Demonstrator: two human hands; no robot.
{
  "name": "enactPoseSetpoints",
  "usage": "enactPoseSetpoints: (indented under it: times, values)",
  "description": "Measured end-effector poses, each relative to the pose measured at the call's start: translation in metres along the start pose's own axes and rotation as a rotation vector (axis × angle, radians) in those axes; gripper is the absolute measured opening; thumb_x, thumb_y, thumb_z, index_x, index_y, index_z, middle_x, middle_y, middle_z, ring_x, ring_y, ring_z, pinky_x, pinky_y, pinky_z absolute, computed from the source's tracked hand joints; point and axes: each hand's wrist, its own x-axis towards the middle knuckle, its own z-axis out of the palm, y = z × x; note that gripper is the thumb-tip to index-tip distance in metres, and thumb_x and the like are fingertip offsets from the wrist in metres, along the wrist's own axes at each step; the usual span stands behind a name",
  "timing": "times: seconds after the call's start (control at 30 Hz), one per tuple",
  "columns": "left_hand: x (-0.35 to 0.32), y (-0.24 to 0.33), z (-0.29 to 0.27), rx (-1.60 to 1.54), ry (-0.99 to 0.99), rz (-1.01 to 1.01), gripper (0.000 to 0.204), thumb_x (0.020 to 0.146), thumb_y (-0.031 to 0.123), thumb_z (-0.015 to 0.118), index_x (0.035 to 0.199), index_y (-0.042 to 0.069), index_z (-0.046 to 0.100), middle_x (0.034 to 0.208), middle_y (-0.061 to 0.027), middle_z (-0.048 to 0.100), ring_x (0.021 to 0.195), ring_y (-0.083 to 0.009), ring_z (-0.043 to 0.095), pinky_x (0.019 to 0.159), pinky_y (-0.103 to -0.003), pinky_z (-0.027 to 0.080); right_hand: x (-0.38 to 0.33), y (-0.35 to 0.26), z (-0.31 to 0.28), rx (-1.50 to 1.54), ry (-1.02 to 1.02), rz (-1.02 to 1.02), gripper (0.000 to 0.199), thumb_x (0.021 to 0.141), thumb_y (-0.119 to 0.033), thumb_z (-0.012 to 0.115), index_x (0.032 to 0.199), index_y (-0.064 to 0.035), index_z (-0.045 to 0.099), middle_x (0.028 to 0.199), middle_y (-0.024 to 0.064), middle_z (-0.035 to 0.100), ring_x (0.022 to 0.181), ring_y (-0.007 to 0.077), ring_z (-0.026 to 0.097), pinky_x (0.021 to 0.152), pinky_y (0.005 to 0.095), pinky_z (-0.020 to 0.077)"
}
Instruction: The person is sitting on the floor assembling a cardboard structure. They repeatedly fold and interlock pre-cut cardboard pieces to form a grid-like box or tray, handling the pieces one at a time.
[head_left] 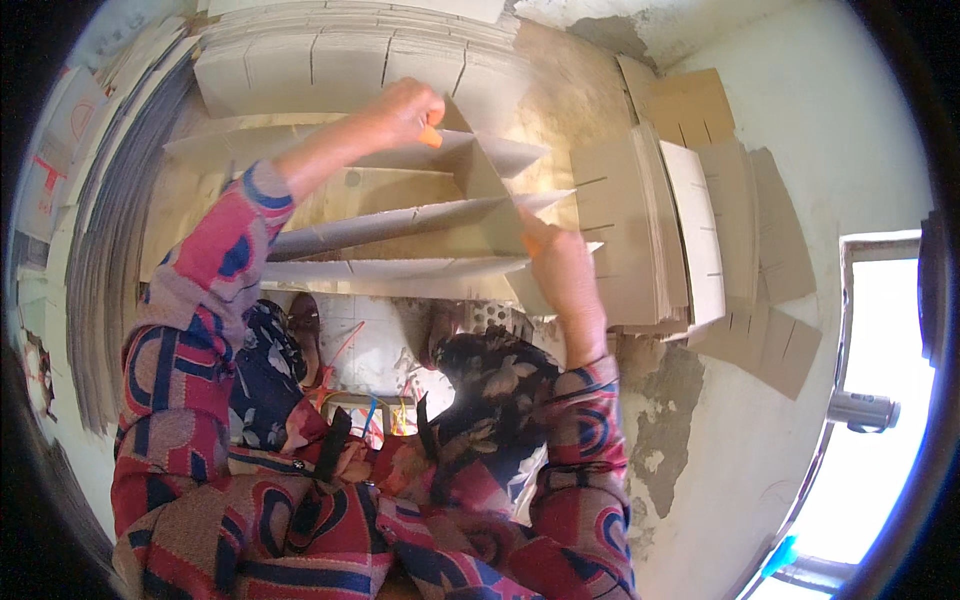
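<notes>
Several long cardboard divider strips (400,222) stand on edge across the bench in front of me, roughly parallel. A shorter cardboard crosspiece (487,168) runs across their right ends, meeting them at an angle. At its far end my left hand (408,110) is closed, with an orange cover on one digit; its grip is partly hidden. My right hand (564,272) pinches the near end of the same crosspiece, and orange shows at a fingertip there too. The strips' ends stick out to the right past the crosspiece.
A stack of slotted cardboard sheets (360,65) lies along the back. Another slotted stack (630,230) stands at the right, with loose pieces (785,350) against the wall. Tall piled cardboard (100,240) lines the left side. A bright window (880,400) is at far right.
</notes>
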Motion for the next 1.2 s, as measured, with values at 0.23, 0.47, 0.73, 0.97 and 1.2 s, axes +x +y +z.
enactPoseSetpoints:
  times: [0.23,0.47,0.73,0.97,1.2]
  values:
    - [-0.077,0.089,-0.066,-0.029,0.15,-0.046,0.03,0.069,0.015,0.077,0.087,-0.001,0.06,0.076,-0.0103,0.059,0.07,-0.0216,0.056,0.063,-0.033,0.045,-0.039,0.09,-0.031,-0.704,0.264,0.572,0.04,0.077,-0.032,0.07,0.101,-0.0041,0.054,0.1,0.0131,0.058,0.101,0.032,0.053,0.074,0.0407,0.0493]
    - [-0.164,0.118,-0.051,0.005,0.096,-0.126,0.038,0.065,0.02,0.079,0.093,0.0,0.062,0.082,-0.0138,0.062,0.076,-0.0306,0.057,0.07,-0.036,0.047,-0.047,0.154,-0.035,-0.642,0.152,0.394,0.038,0.077,-0.029,0.071,0.096,-0.005,0.047,0.09,0.0166,0.06,0.087,0.0339,0.059,0.067,0.041,0.0504]
    - [-0.183,0.086,-0.007,0.11,0.041,-0.185,0.036,0.067,0.02,0.074,0.094,-0.001,0.062,0.092,-0.0143,0.062,0.09,-0.0327,0.057,0.084,-0.042,0.043,-0.051,0.168,-0.044,-0.511,0.252,0.54,0.028,0.082,-0.031,0.062,0.091,-0.0059,0.052,0.082,0.0169,0.064,0.075,0.0378,0.061,0.061,0.0488,0.0455]
    - [-0.176,0.069,-0.008,0.174,0.071,-0.243,0.019,0.069,0.013,0.071,0.084,0.003,0.066,0.099,-0.0136,0.064,0.106,-0.0287,0.056,0.1,-0.044,0.036,-0.033,0.137,-0.055,-0.205,0.374,0.621,0.032,0.081,-0.034,0.06,0.076,-0.0024,0.065,0.075,0.0215,0.061,0.069,0.0363,0.057,0.063,0.0438,0.042]
    - [-0.174,0.07,-0.003,0.167,0.021,-0.314,0.025,0.069,0.023,0.075,0.084,0.005,0.066,0.097,-0.012,0.065,0.106,-0.0278,0.056,0.1,-0.045,0.035,-0.028,0.151,-0.076,-0.227,0.281,0.523,0.032,0.082,-0.031,0.059,0.082,0.0009,0.066,0.078,0.0232,0.059,0.069,0.0376,0.053,0.066,0.0428,0.0411]
